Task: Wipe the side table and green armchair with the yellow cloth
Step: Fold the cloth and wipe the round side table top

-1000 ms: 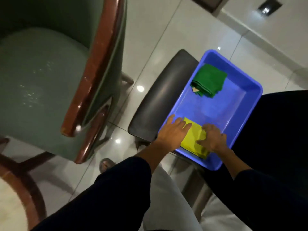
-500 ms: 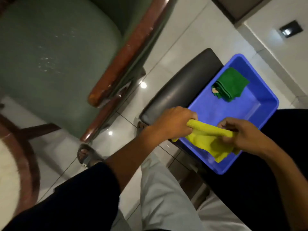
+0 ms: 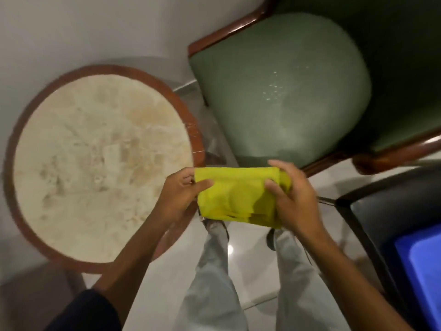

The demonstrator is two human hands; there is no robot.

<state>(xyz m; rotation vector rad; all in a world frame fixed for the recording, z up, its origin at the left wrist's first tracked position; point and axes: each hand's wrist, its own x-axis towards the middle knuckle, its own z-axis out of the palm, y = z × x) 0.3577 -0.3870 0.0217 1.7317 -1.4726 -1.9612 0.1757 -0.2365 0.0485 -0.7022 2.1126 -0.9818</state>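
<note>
The folded yellow cloth [image 3: 236, 194] is stretched between my two hands above the floor. My left hand [image 3: 181, 194] grips its left edge and my right hand [image 3: 293, 194] grips its right edge. The round side table [image 3: 95, 163], with a pale stone top and a brown wooden rim, stands to the left; my left hand hovers over its right edge. The green armchair [image 3: 286, 91] with a wooden frame sits at the upper right, its seat just beyond the cloth, with small pale specks on the cushion.
A black stool [image 3: 381, 216] at the right holds a blue tub [image 3: 422, 266], partly cut off by the frame. My legs and feet stand on the glossy tiled floor [image 3: 253, 271] below the cloth. A pale wall [image 3: 71, 32] runs behind the table.
Both hands lifted the yellow cloth out of the blue tub and carried it left. The view swung from the tub to the side table and the armchair seat.
</note>
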